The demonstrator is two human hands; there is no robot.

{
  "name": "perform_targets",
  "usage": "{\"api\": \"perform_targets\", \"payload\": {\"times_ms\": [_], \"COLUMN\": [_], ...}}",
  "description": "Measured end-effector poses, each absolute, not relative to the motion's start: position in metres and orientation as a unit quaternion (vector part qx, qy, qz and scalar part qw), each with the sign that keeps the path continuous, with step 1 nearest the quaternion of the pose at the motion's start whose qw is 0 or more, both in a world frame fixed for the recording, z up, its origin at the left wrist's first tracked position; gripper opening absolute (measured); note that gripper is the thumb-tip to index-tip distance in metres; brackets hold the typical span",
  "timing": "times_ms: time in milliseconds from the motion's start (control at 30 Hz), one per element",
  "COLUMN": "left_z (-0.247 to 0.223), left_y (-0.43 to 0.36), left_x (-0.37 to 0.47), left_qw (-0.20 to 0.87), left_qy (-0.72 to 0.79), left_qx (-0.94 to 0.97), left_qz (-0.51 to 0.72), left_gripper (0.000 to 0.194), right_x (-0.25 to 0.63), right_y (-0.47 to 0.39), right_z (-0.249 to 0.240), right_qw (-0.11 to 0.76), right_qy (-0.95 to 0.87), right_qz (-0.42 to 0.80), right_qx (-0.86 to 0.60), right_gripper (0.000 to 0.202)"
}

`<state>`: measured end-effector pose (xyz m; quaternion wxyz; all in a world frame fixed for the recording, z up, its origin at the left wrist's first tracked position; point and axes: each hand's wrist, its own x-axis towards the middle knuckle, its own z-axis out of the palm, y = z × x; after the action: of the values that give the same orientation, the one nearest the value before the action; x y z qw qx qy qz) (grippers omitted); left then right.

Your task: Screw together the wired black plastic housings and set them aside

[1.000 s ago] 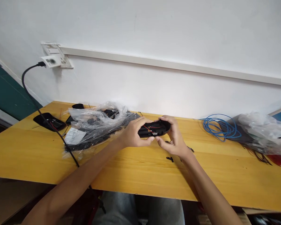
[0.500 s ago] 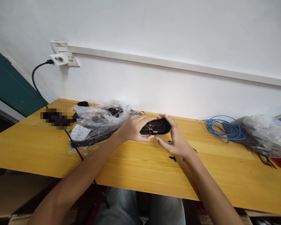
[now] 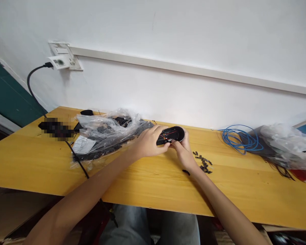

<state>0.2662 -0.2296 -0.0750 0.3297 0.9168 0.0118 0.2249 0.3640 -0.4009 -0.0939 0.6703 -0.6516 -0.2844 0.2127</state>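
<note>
Gripping the open black shell (image 3: 171,133) more closely from both ends.
Holding it above the counter (image 3: 142,180), between the left hand (image 3: 148,143), wrapped around one end, and the right hand (image 3: 185,149), curled about the other, thumb (image 3: 176,146) now on the near side, apart from it half a second ago. Apparently steadier for work inside. Now uncovered, right of the right hand: loose black pieces (image 3: 205,165).

No word or number can be read. To the left of the left hand (image 3: 150,142), a white paper (image 3: 83,145) at the clear plastic bag (image 3: 107,127) has rows of print, too small for reading. Farther left and higher than this hand, the white adapter (image 3: 59,62) at the wall socket (image 3: 75,63) carries greyish marks, also not readable.
</note>
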Motion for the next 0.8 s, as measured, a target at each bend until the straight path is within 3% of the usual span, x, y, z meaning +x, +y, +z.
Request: {"api": "perform_targets", "payload": {"times_ms": [133, 433, 633, 733, 800], "left_z": [-0.078, -0.083, -0.083, -0.081, -0.078], "left_y": [-0.233, -0.23, -0.235, -0.235, -0.233], "left_x": [0.27, 0.276, 0.279, 0.276, 0.272], "left_qw": [0.398, 0.481, 0.483, 0.436, 0.368], "left_qy": [0.052, 0.087, 0.081, 0.063, 0.023], "left_qx": [0.892, 0.854, 0.854, 0.878, 0.905], "left_qz": [0.208, 0.175, 0.176, 0.186, 0.211], "left_gripper": [0.042, 0.045, 0.046, 0.041, 0.047], "right_x": [0.365, 0.357, 0.354, 0.36, 0.364], "right_y": [-0.397, -0.389, -0.385, -0.389, -0.392], "right_z": [-0.098, -0.102, -0.1, -0.097, -0.096], "right_qw": [0.67, 0.654, 0.655, 0.671, 0.69], "right_qy": [-0.283, -0.278, -0.251, -0.232, -0.219], "right_qz": [0.193, 0.142, 0.102, 0.16, 0.207], "right_qx": [-0.659, -0.688, -0.705, -0.686, -0.658], "right_gripper": [0.05, 0.055, 0.053, 0.045, 0.043]}}
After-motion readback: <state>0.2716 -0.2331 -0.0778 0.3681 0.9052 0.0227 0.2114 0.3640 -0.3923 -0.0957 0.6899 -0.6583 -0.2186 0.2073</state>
